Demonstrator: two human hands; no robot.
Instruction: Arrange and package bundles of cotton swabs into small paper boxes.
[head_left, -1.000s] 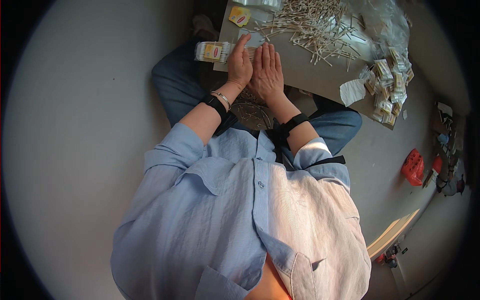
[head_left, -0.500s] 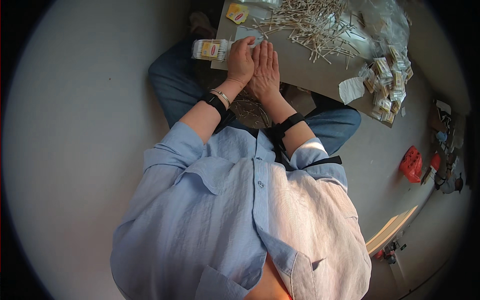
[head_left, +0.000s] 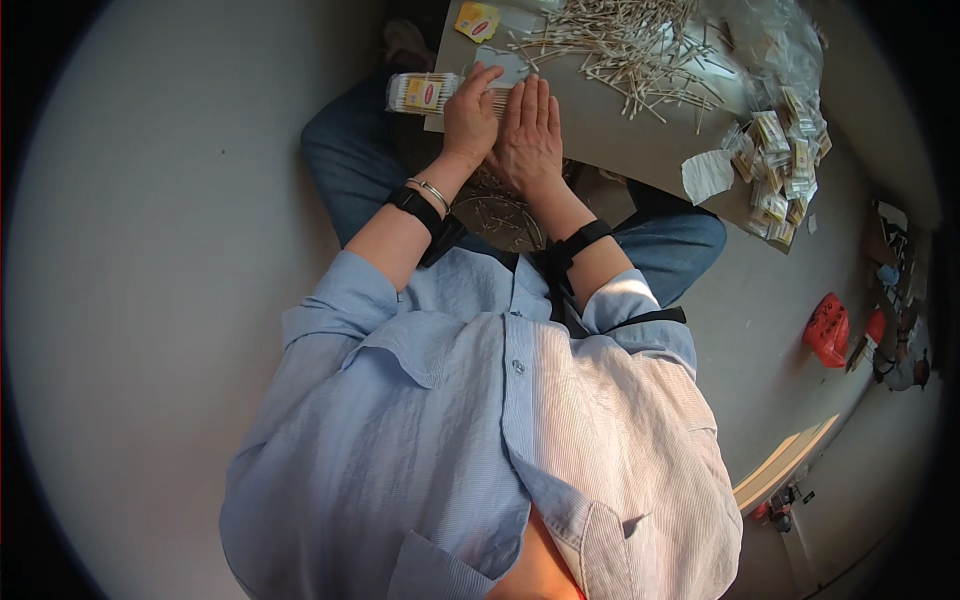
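A clear packet of cotton swabs [head_left: 415, 93] with a yellow card inside lies by the near left edge of the table. My left hand [head_left: 470, 118] is curled over the packet's right end, fingers closed around a bundle of swabs [head_left: 500, 98]. Flat against the right end of that bundle rests my right hand [head_left: 530, 140], its fingers stretched out and close together. Under the fingers, part of the bundle and the packet's end are hidden. Just beyond my hands lies a pale, light-blue sheet [head_left: 503, 64].
A large heap of loose swabs [head_left: 640, 50] covers the far middle of the table. Yellow cards [head_left: 476, 21] lie far left. To the right are several filled packets [head_left: 775, 175], a clear plastic bag [head_left: 765, 50] and a white paper scrap [head_left: 707, 177]. A red bag [head_left: 827, 330] sits on the floor.
My left hand has shifted slightly away from me and left, its fingers lifting a little. More swabs and the pale sheet now show between my hands.
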